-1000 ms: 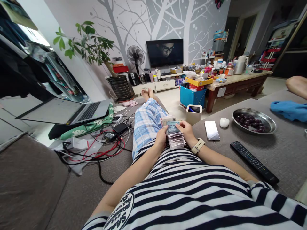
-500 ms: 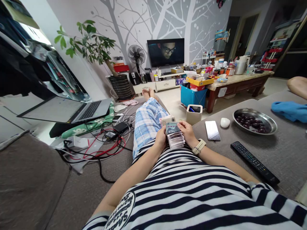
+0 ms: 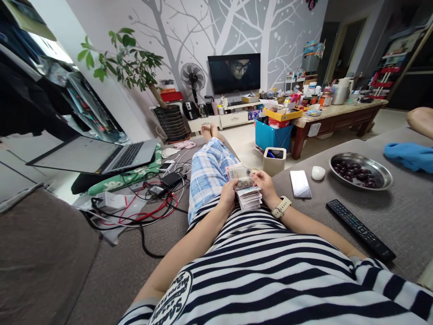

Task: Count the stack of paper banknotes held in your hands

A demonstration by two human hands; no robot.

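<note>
A wad of banknotes (image 3: pixel 241 175) is held up over my lap, its top note pale with grey-brown print. My left hand (image 3: pixel 229 195) is closed on the wad's left side, thumb on the face. At the right edge, my right hand (image 3: pixel 265 186) pinches a note between thumb and fingers; a beige-strapped watch (image 3: pixel 281 207) is on that wrist. The lower ends of the notes (image 3: pixel 249 201) are folded over and fan out in layers towards my striped shirt (image 3: pixel 264 253). How many notes each hand grips I cannot tell.
Right of me on the sofa lie a phone (image 3: pixel 300 183), a white mouse (image 3: pixel 318 173), a remote control (image 3: pixel 360 230) and a steel bowl (image 3: pixel 389 178) of dark fruit. Tangled cables (image 3: pixel 145 212) and a laptop (image 3: pixel 135 155) are on the left. A bin (image 3: pixel 274 163) stands beyond my right hand.
The bluish-grey note on top of the wad has gone down onto the folded lower part. A paler note now faces up between my hands. Both hands have stayed in nearly the same place.
</note>
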